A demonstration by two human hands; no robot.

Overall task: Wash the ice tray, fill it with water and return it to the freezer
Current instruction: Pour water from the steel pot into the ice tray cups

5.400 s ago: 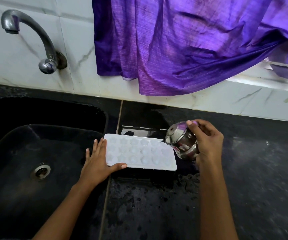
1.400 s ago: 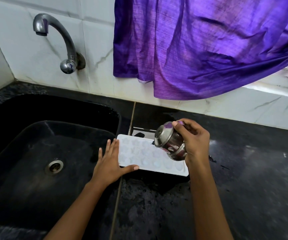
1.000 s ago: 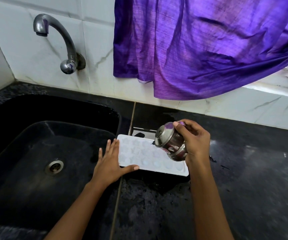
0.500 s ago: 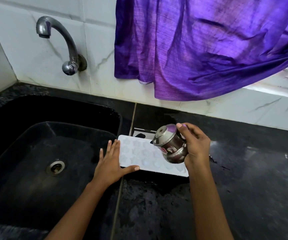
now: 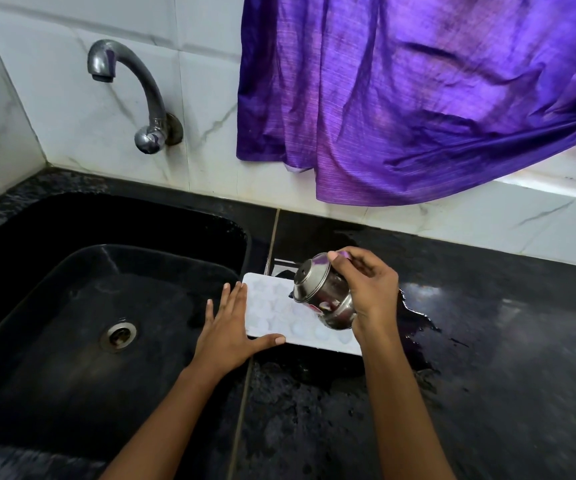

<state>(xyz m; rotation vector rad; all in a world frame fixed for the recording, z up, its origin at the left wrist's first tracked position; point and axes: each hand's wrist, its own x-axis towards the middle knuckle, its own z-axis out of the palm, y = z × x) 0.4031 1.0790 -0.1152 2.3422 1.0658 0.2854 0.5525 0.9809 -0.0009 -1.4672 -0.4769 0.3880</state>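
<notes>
A white ice tray lies flat on the black counter, just right of the sink. My left hand rests against its left end with the fingers straight and the thumb along the near edge. My right hand grips a small steel pot, tipped with its mouth to the left over the tray's right half. The pot and my right hand hide part of the tray. Water glistens in the tray's cells.
A black sink with a round drain fills the left. A steel tap sticks out of the white tiled wall above it. A purple cloth hangs over the counter's back. The counter is wet around the tray.
The pot has tipped a little further and shifted slightly left over the tray. My left hand stays at the tray's left end. The view has swung a little to the left.
</notes>
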